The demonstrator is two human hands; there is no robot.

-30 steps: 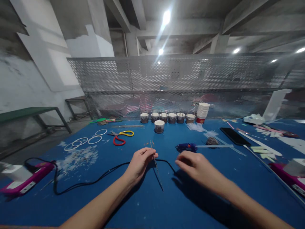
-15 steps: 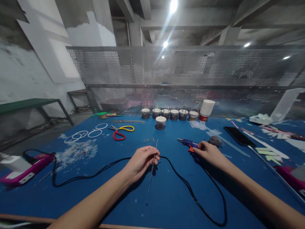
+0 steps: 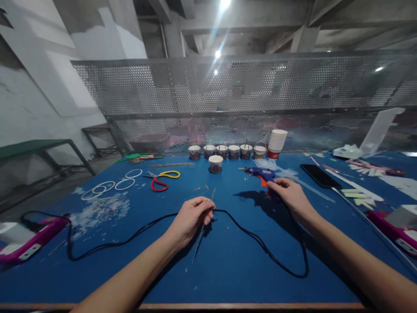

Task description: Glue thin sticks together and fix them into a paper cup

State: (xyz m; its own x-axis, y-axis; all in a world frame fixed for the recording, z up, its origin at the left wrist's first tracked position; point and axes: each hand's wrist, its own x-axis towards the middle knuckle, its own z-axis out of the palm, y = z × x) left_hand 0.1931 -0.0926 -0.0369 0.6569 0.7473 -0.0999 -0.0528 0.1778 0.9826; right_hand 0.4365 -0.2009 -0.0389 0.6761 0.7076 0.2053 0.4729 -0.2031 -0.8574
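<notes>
Near the middle of the blue table, my left hand (image 3: 194, 216) pinches a thin dark twisted wire (image 3: 198, 244) between thumb and fingers. The wire slants, its lower end toward me. On the right, my right hand (image 3: 288, 193) grips a blue glue gun (image 3: 262, 173) with an orange trigger, raised above the table with its nozzle facing left. Its black cord (image 3: 260, 248) loops across the table below both hands. Beyond my left hand stands a small cup (image 3: 215, 164) with a white inside and a dark patterned wall.
Several dark-walled cups (image 3: 233, 152) line the back beside stacked paper cups (image 3: 277, 142). Scissors (image 3: 160, 180), white rings (image 3: 124, 184) and scraps (image 3: 100, 211) lie left. A phone (image 3: 320, 175), pale sticks (image 3: 358, 196) and a magenta power strip (image 3: 394, 230) are right.
My right hand has lifted the glue gun off the table. The wire in my left hand has tilted, and the view has shifted slightly.
</notes>
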